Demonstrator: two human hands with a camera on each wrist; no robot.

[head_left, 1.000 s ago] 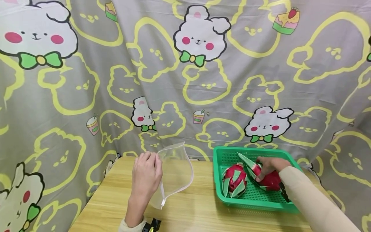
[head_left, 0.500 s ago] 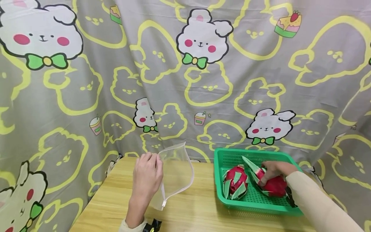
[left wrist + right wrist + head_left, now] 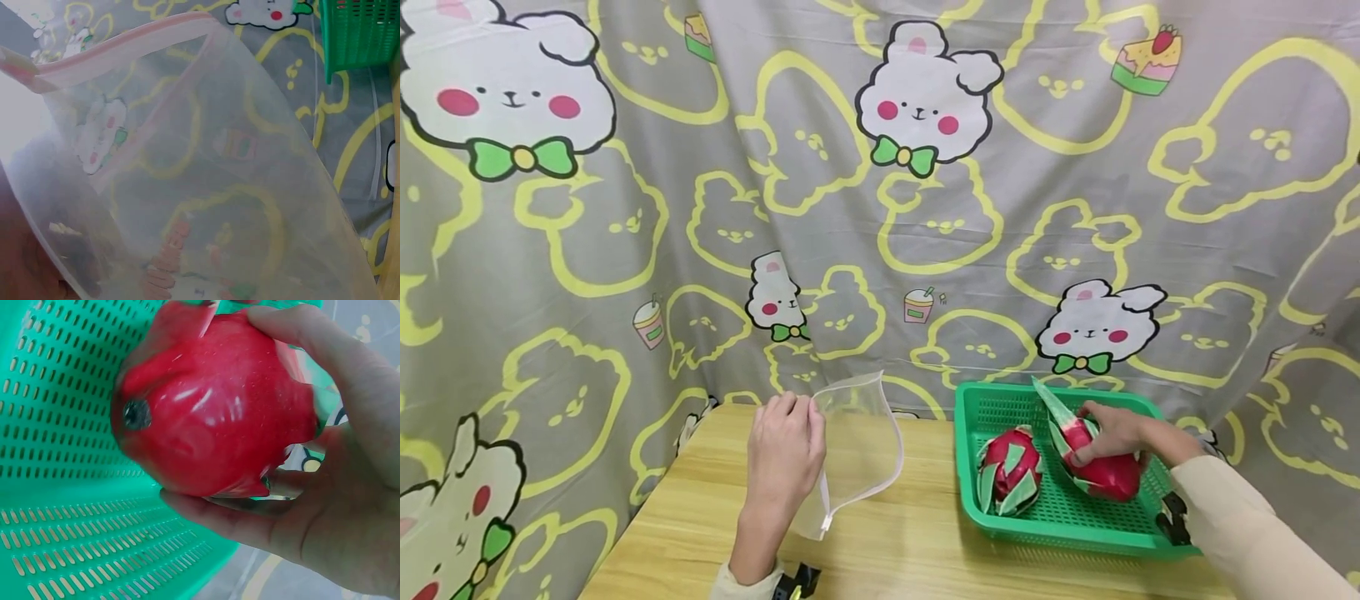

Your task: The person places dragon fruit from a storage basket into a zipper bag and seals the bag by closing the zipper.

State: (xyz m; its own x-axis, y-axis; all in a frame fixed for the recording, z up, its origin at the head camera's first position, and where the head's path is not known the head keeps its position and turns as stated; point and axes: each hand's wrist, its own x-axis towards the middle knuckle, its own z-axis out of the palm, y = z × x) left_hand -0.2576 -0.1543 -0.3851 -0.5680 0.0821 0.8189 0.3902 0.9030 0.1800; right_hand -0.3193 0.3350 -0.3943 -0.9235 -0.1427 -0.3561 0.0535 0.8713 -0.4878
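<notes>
My left hand (image 3: 786,446) pinches the edge of a clear zipper bag (image 3: 863,446), whose mouth gapes toward the right. A white slider hangs at the bag's lower corner. In the left wrist view the see-through bag (image 3: 206,162) fills most of the picture. My right hand (image 3: 1116,433) grips a red dragon fruit (image 3: 1108,477) with green scales, thumb on one side and fingers on the other. The right wrist view shows this dragon fruit (image 3: 200,412) from its dark-spotted end, close over the green basket (image 3: 992,523). A second dragon fruit (image 3: 1011,471) lies in the basket's left half.
The basket stands on the right side of a wooden table (image 3: 700,508). A grey curtain (image 3: 850,208) printed with rabbits hangs right behind the table's far edge. Black camera straps sit at both wrists.
The right hand has closed more fully around the right dragon fruit and shifted it a little to the right, with its long tip turned more upright. The left hand and bag stay nearly still.
</notes>
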